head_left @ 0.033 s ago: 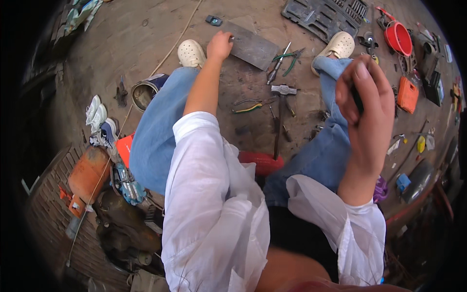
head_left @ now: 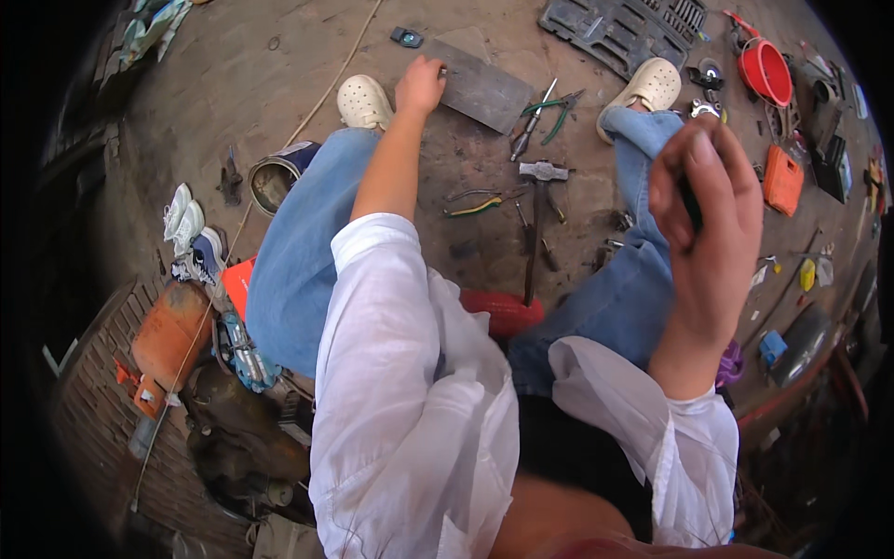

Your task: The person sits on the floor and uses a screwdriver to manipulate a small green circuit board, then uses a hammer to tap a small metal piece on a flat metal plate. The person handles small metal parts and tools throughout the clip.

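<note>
My left hand (head_left: 419, 86) reaches out to the left end of a flat grey metal plate (head_left: 484, 93) lying on the ground. Its fingers are closed around something tiny and dark at the plate's edge, too small to name. Raised close to the camera, my right hand (head_left: 708, 214) has its fingers curled in. A dark shape shows between them, and I cannot make out what it is. A hammer (head_left: 543, 173) stands between my legs, its handle toward a red object (head_left: 503, 313). Beyond the hammer lie a screwdriver (head_left: 533, 121) and green-handled pliers (head_left: 562, 115).
Yellow-green-handled pliers (head_left: 477, 207) lie left of the hammer. Far right are a black tool case (head_left: 619, 33), a red bowl (head_left: 765, 73) and an orange case (head_left: 782, 180). A can (head_left: 275, 182), shoes (head_left: 186, 222) and an orange tank (head_left: 172, 331) stand left. A rope (head_left: 335, 84) crosses the ground.
My right hand has shifted very slightly to the right and down. My left hand stays at the plate.
</note>
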`<action>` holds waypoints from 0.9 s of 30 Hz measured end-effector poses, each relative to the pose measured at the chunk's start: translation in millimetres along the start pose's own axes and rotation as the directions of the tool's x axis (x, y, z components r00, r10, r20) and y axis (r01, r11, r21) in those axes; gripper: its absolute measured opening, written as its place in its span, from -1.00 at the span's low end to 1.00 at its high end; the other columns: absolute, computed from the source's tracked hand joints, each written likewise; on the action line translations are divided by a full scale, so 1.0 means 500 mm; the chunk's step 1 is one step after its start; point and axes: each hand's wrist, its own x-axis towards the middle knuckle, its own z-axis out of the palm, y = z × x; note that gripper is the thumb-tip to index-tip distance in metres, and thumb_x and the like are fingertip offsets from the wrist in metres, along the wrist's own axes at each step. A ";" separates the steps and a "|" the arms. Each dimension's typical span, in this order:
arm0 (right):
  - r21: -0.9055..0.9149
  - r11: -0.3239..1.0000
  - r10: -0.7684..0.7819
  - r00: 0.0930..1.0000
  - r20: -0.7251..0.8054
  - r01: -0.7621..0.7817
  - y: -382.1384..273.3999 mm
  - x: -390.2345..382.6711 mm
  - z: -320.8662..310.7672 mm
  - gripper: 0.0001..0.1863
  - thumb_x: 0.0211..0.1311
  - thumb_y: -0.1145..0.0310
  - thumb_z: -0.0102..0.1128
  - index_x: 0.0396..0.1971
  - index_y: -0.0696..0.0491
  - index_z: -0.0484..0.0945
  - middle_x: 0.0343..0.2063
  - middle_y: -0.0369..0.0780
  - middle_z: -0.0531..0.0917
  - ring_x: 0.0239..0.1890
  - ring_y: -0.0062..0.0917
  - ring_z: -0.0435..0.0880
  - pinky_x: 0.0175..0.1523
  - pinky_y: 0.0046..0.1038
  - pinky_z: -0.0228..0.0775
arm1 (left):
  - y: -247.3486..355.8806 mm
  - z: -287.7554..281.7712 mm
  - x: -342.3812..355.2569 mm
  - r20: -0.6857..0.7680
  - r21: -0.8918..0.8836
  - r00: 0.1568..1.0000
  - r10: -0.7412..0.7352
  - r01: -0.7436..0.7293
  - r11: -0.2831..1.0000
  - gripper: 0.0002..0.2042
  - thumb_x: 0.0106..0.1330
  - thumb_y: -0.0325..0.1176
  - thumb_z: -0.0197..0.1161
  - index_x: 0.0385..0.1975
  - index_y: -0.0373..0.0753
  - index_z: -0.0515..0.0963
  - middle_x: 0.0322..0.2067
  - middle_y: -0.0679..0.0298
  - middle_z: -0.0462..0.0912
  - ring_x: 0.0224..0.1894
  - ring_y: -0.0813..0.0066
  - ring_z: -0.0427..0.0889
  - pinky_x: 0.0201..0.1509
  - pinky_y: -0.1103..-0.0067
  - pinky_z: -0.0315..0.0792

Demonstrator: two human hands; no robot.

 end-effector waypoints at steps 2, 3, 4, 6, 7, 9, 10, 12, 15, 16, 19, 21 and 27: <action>0.008 1.000 0.011 1.000 -0.005 -0.011 0.003 0.012 -0.012 -0.78 0.25 0.25 0.05 -0.40 0.13 0.43 -0.66 -0.26 0.55 -0.79 -0.85 0.16 -0.67 -0.76 -0.09 | 0.000 0.014 0.016 -0.057 0.004 0.998 0.026 -0.026 1.000 -0.80 0.11 -0.35 0.22 -0.24 -0.07 0.54 -0.22 0.23 0.48 -0.09 0.19 0.49 -0.08 0.33 0.43; 0.012 1.000 0.014 1.000 -0.005 -0.014 0.003 0.016 -0.016 -0.78 0.25 0.25 0.05 -0.39 0.12 0.43 -0.66 -0.26 0.55 -0.79 -0.85 0.16 -0.67 -0.76 -0.09 | -0.004 0.018 0.021 -0.039 0.006 0.999 0.019 -0.019 1.000 -0.81 0.11 -0.35 0.22 -0.25 -0.08 0.54 -0.22 0.22 0.48 -0.09 0.18 0.49 -0.09 0.33 0.43; -0.069 0.997 0.026 0.998 -0.049 -0.029 0.001 0.015 -0.005 -0.78 0.30 0.29 -0.06 -0.41 0.14 0.36 -0.69 -0.30 0.42 -0.78 -0.85 0.05 -0.67 -0.76 -0.14 | -0.013 0.022 0.022 -0.022 0.008 1.000 0.010 -0.010 1.000 -0.82 0.10 -0.35 0.22 -0.26 -0.09 0.53 -0.23 0.21 0.48 -0.10 0.17 0.49 -0.09 0.33 0.43; -0.083 0.996 0.024 0.999 -0.027 -0.026 0.011 0.018 -0.005 -0.77 0.29 0.28 -0.05 -0.41 0.15 0.37 -0.69 -0.29 0.43 -0.78 -0.85 0.06 -0.66 -0.76 -0.13 | -0.022 0.033 0.033 -0.049 0.026 0.999 -0.009 0.010 1.000 -0.84 0.09 -0.36 0.24 -0.31 -0.15 0.53 -0.23 0.17 0.49 -0.12 0.14 0.50 -0.11 0.31 0.43; -0.091 0.996 0.023 1.000 -0.013 -0.024 0.015 0.018 -0.004 -0.77 0.29 0.27 -0.04 -0.41 0.15 0.37 -0.69 -0.29 0.44 -0.78 -0.85 0.06 -0.66 -0.76 -0.13 | -0.029 0.039 0.034 -0.056 0.027 0.998 -0.026 0.027 0.999 -0.85 0.10 -0.36 0.24 -0.32 -0.16 0.52 -0.24 0.15 0.49 -0.14 0.13 0.50 -0.11 0.31 0.42; -0.083 0.994 0.074 0.997 -0.012 -0.074 0.016 0.016 -0.007 -0.78 0.27 0.27 0.01 -0.41 0.14 0.39 -0.67 -0.29 0.49 -0.76 -0.85 0.12 -0.64 -0.77 -0.10 | -0.030 0.050 0.041 -0.071 0.027 0.996 -0.047 0.049 0.998 -0.86 0.10 -0.37 0.23 -0.35 -0.19 0.52 -0.26 0.12 0.49 -0.17 0.10 0.50 -0.13 0.31 0.41; -0.061 0.994 0.090 0.996 -0.007 -0.090 0.022 0.017 -0.009 -0.80 0.26 0.28 0.04 -0.41 0.12 0.40 -0.67 -0.30 0.51 -0.75 -0.86 0.15 -0.64 -0.78 -0.09 | -0.030 0.053 0.041 -0.052 0.026 0.998 -0.046 0.047 0.999 -0.86 0.10 -0.37 0.23 -0.35 -0.20 0.52 -0.25 0.12 0.49 -0.16 0.10 0.50 -0.12 0.30 0.41; -0.061 0.991 0.123 0.992 0.004 -0.123 0.029 0.022 -0.010 -0.81 0.25 0.29 0.08 -0.42 0.11 0.41 -0.66 -0.31 0.54 -0.72 -0.86 0.21 -0.62 -0.78 -0.05 | -0.024 0.045 0.044 -0.021 0.026 0.999 -0.043 0.043 0.999 -0.87 0.11 -0.38 0.23 -0.36 -0.21 0.52 -0.25 0.11 0.50 -0.14 0.08 0.49 -0.11 0.29 0.42; -0.120 0.983 0.147 0.988 0.043 -0.141 0.050 0.032 -0.003 -0.81 0.24 0.30 0.10 -0.43 0.12 0.42 -0.66 -0.33 0.53 -0.66 -0.83 0.30 -0.55 -0.75 0.06 | -0.036 0.048 0.021 -0.110 -0.063 0.993 -0.046 0.039 0.997 -0.87 0.10 -0.43 0.24 -0.40 -0.31 0.48 -0.39 0.10 0.56 -0.30 0.16 0.55 -0.23 0.40 0.44; -0.129 0.984 0.133 0.988 0.073 -0.123 0.070 0.036 0.004 -0.81 0.23 0.31 0.10 -0.43 0.13 0.43 -0.66 -0.33 0.53 -0.64 -0.82 0.33 -0.52 -0.73 0.10 | -0.040 0.045 0.009 -0.073 -0.365 0.976 -0.205 0.165 0.916 -0.89 0.10 -0.46 0.24 -0.41 -0.32 0.48 -0.41 0.13 0.56 -0.33 0.24 0.55 -0.27 0.45 0.44; -0.191 0.978 0.106 0.990 0.096 -0.086 0.086 0.040 0.012 -0.82 0.20 0.36 0.12 -0.40 0.19 0.46 -0.65 -0.33 0.55 -0.55 -0.79 0.41 -0.41 -0.70 0.21 | 0.044 0.016 -0.030 0.162 -0.916 0.907 -0.388 0.285 0.282 -0.91 0.12 -0.53 0.24 -0.43 -0.33 0.46 -0.45 0.22 0.56 -0.39 0.44 0.55 -0.34 0.59 0.43; -0.254 0.965 0.087 0.992 0.093 -0.061 0.094 0.042 0.006 -0.82 0.18 0.37 0.12 -0.39 0.20 0.47 -0.65 -0.32 0.56 -0.56 -0.80 0.40 -0.42 -0.70 0.21 | 0.152 -0.058 -0.087 0.221 -0.975 0.914 -0.340 0.201 -0.095 -0.91 0.14 -0.56 0.23 -0.41 -0.33 0.46 -0.44 0.26 0.54 -0.40 0.54 0.53 -0.36 0.66 0.43; -0.253 0.966 -0.033 0.995 0.090 0.055 0.090 0.042 0.011 -0.79 0.13 0.34 0.17 -0.38 0.21 0.49 -0.65 -0.34 0.57 -0.58 -0.83 0.37 -0.46 -0.71 0.19 | 0.336 -0.281 -0.265 0.144 -0.917 0.989 -0.031 0.121 -0.380 -0.89 0.14 -0.59 0.21 -0.34 -0.30 0.48 -0.42 0.25 0.57 -0.42 0.54 0.54 -0.32 0.66 0.46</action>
